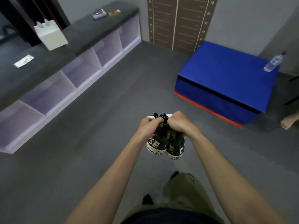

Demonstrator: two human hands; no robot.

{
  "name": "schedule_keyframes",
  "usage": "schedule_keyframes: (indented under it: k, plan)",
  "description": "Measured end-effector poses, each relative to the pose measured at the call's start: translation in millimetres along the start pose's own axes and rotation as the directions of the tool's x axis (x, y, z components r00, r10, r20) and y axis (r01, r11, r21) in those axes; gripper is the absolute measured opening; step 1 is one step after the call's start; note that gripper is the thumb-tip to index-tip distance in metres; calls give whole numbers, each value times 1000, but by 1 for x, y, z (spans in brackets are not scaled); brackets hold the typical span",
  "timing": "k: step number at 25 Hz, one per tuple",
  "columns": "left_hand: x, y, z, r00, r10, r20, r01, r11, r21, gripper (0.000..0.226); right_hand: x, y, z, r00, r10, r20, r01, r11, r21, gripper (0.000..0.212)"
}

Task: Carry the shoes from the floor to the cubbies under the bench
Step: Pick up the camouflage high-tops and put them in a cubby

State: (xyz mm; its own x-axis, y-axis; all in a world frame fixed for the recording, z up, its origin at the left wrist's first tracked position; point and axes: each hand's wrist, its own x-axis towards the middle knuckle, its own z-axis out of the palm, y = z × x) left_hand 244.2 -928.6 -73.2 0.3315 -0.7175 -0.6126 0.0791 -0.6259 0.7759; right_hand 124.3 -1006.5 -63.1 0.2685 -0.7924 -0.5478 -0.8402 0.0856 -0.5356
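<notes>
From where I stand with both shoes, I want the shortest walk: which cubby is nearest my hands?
The third cubby from the near end, under the white bag, looks closest to the shoes; those either side sit farther off.

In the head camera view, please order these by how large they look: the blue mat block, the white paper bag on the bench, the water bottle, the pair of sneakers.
1. blue mat block
2. white paper bag and pair of sneakers: look alike, and the sneakers are nearer the camera, so unranked
3. water bottle

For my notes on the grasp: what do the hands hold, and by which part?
Each hand, left and right, holds one camouflage high-top sneaker by its upper, near the laces, heels toward the camera.
</notes>
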Motion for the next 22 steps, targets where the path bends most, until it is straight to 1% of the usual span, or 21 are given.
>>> schedule_keyframes:
  k: [2,4,7,9,12,15,17,20,22]
  plan:
    - [58,40,5,1000,-5,3,5,999,42,33,61,-14,-29,1000,-4,5,4,1000,25,22]
    - [120,83,14,1000,16,-12,-16,999,45,34,132,-32,-62,999,-42,29,41,998,47,23]
    - [194,145,22,997,-13,-73,14,1000,8,37,215,-65,-112,993,-84,85,85,996,-13,21]
    - [237,191,28,996,-41,-75,39,999,-19,38,268,-88,-150,989,-105,105,111,992,-53,18]
    - [302,249,28,991,-51,-126,39,995,-92,38,337,-126,-201,988,-119,94,131,982,-134,19]
    - [371,299,27,986,-40,-162,16,989,-146,41,416,-165,-237,980,-152,127,172,971,-164,21]
    - [420,329,22,984,-48,-170,16,982,-187,36,467,-188,-257,977,-166,135,190,963,-192,20]
    - [501,378,6,988,-30,-152,-6,973,-231,22,553,-232,-281,972,-188,141,215,954,-209,21]
    - [553,412,-5,987,-40,-158,-2,967,-254,23,608,-263,-299,971,-186,148,217,949,-229,21]
